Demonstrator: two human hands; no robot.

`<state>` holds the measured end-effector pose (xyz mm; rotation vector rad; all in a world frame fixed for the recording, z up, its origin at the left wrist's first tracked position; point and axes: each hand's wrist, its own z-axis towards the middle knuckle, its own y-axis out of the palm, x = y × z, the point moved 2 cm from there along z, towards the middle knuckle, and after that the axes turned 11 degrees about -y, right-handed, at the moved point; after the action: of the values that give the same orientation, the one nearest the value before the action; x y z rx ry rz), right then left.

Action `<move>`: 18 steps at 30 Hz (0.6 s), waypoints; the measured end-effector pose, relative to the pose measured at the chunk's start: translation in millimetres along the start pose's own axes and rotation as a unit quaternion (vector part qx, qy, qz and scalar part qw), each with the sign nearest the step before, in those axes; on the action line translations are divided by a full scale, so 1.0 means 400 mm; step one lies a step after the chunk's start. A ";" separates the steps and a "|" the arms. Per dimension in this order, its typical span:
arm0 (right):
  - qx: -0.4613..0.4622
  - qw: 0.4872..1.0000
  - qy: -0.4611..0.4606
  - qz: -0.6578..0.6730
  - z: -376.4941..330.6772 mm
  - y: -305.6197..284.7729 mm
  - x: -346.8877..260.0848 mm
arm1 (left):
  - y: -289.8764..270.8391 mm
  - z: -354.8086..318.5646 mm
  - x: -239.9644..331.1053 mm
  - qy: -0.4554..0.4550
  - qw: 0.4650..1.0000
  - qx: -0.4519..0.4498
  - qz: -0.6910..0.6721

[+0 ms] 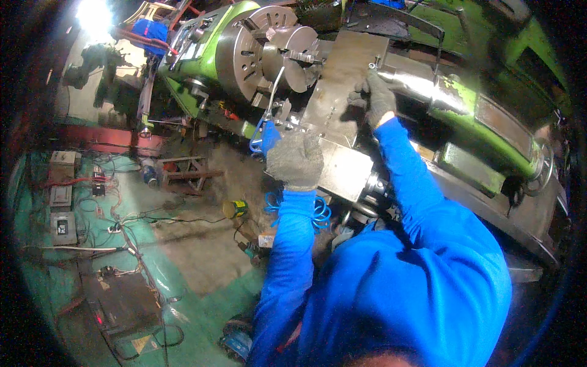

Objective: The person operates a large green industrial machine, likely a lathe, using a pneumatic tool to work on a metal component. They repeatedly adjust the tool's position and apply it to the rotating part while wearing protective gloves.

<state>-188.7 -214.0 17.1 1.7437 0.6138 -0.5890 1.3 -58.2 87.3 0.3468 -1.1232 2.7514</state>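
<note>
The left hand (296, 160), in a grey knit glove, is closed around the blue grip of an air blow gun (264, 136), whose thin metal nozzle (276, 90) rises just above the hand toward the lathe chuck (269, 58). A coiled blue air hose (318, 211) hangs just below that wrist, running back along the blue sleeve. The right hand (378, 96), gloved the same way, lies well apart to the right and further out — its fingers are curled over the far edge of a flat steel plate (342, 79), beside a small bolt (373, 63) standing at the plate's corner; whether it truly grips the edge or only presses on it I cannot tell. The plate spans the gap between both hands, and a boxy metal block (345, 174) sits just right of the left hand. Beyond the right hand stretches the green lathe bed (489, 131). Far to the left of the left hand, down on the green floor (202, 306), lie tangled cables, grey electrical boxes (61, 196) and a small yellow can (235, 208).
</note>
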 end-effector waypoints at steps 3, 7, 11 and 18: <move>-0.088 0.946 -0.098 -0.297 0.095 -0.019 0.040 | 0.013 0.007 0.009 -0.014 1.000 -0.021 0.000; -0.199 0.936 -0.079 -0.280 -0.001 0.010 0.030 | -0.013 0.021 0.020 -0.032 0.999 -0.009 0.030; -0.179 0.965 -0.086 -0.173 -0.145 0.049 -0.152 | -0.005 -0.007 0.009 -0.028 0.997 -0.020 0.064; -0.030 0.696 -0.512 -0.501 -0.128 -0.171 -0.533 | -0.109 0.004 0.228 -0.060 0.994 -0.016 -0.090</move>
<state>-388.0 -171.1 122.7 0.6004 0.6792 -2.0758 -76.6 -24.0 141.9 0.5859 -1.1037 2.5812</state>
